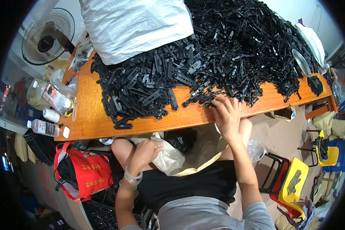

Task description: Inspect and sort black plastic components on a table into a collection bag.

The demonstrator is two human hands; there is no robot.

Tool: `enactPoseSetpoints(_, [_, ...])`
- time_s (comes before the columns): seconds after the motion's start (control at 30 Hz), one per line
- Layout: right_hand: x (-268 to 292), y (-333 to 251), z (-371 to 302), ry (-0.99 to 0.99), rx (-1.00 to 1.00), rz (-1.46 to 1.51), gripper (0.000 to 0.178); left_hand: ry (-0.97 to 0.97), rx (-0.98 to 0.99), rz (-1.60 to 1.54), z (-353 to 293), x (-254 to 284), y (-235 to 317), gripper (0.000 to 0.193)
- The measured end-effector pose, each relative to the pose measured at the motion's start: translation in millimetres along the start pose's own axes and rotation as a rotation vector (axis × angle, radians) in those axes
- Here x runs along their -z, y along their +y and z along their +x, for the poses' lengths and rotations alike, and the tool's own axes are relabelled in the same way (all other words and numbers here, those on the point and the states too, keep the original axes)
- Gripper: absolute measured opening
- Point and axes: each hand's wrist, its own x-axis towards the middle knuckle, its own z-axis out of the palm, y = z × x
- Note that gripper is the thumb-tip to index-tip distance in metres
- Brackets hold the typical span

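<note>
Occupying one tabletop (91, 117): two heaps of black parts (237, 50). Right hand (227, 115) half-open, bent down; left hand (145, 152) curled at one beige sack (170, 159); holds unclear.

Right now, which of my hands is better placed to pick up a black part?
Likely your right hand: it is over the near edge of the table, close beside the black parts. Your left hand is lower, at the pale sack, farther from them.
</note>
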Motion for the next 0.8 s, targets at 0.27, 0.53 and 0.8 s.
enactPoseSetpoints(0.27, [-10, -33, -4, 0.103, -0.585, 0.657, 0.043, 0.816, -0.263, 0.06, 43, 78, 59, 0.021])
enactPoseSetpoints(0.53, [-21, -35, 28, -0.104, -0.352, 0.428, 0.035, 0.734, -0.188, 0.287, 57, 93, 65, 0.021])
enactPoseSetpoints(0.8, [-26, -23, 70, -0.243, -0.467, 0.412, 0.027, 0.814, -0.126, -0.718, 6, 59, 79, 0.018])
